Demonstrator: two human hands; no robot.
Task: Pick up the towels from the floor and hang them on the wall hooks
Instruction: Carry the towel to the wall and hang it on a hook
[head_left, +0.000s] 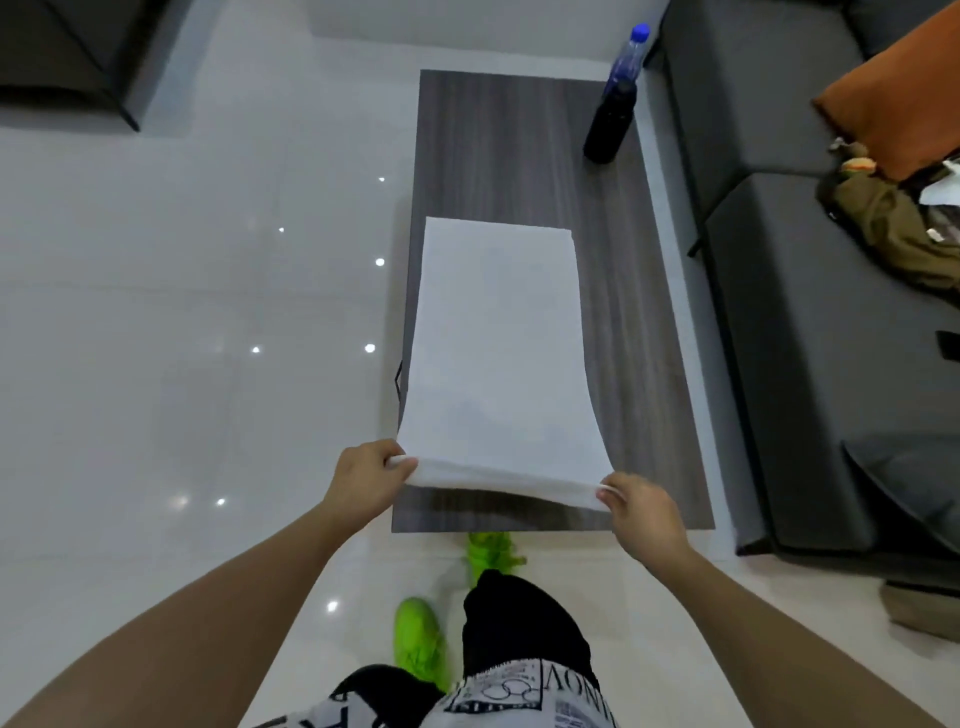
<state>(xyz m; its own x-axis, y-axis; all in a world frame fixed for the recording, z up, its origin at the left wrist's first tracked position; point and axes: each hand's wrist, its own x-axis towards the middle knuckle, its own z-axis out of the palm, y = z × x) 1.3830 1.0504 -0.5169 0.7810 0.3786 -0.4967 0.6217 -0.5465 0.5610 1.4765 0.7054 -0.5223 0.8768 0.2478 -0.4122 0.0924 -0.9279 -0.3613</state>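
Left hand (366, 475) and right hand (641, 512) each pinch a near corner of the white towel (498, 343) (folded, it seems), lifted above the tabletop's (519, 156) near edge, far end lying mid-table.

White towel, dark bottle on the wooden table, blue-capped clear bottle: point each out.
White towel (498, 343), head view, middle of the cloth.
Dark bottle (608, 127), head view, its body.
Blue-capped clear bottle (629, 54), head view, upper body.

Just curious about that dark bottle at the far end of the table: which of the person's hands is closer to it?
Right. The right hand pinches the towel's corner on the dark bottle's side; the left hand grips the opposite corner.
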